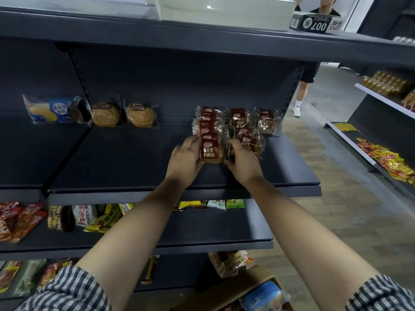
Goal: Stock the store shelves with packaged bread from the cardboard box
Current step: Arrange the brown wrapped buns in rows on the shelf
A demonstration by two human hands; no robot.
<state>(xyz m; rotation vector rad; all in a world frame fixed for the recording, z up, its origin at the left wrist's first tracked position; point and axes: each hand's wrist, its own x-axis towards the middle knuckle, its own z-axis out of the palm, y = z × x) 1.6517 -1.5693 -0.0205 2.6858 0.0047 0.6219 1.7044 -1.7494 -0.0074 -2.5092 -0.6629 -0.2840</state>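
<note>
Bread packet [211, 151], front of 1 row near the shelf's [125, 158] right edge: left hand [185, 158] and right hand [243, 163] curl around its 2 sides.

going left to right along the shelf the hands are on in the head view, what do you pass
blue bread pack → round bun packet → second round bun packet → left hand → brown-label bread packet → right hand
</note>
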